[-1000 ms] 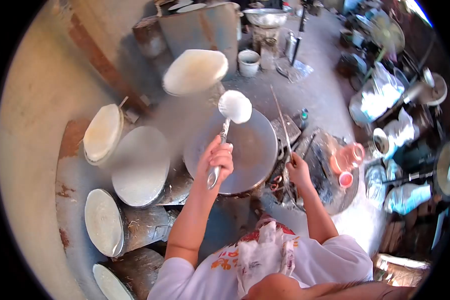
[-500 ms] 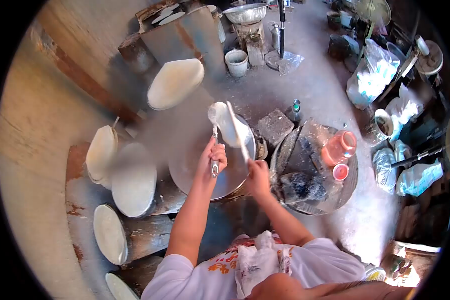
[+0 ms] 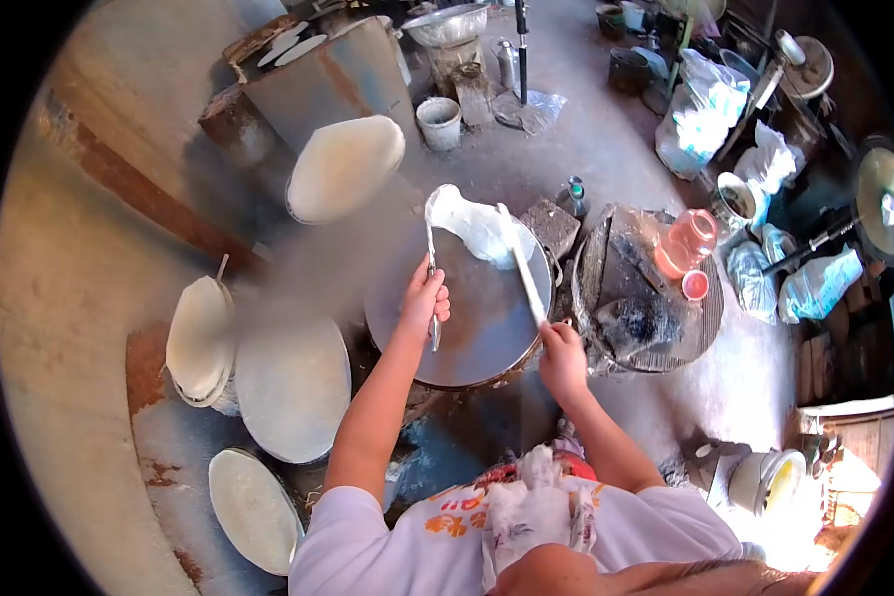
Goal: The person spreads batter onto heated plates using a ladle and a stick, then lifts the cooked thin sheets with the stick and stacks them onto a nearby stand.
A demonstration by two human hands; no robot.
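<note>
Left hand (image 3: pixel 427 298): fingers wrapped round ladle (image 3: pixel 435 338). Right hand (image 3: pixel 563 365): fingers closed on pale stick (image 3: pixel 523 268). White batter (image 3: pixel 480 232) spans both tools over round griddle's (image 3: pixel 462 333) far edge; contact unclear.

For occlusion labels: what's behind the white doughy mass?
The large round pan shows below it. Whatever lies directly behind the white doughy mass, probably including part of the pan's far edge, is covered.

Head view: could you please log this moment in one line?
left hand: gripping silver metal ladle; right hand: gripping long pale stick; white mass: over round grey pan
</note>
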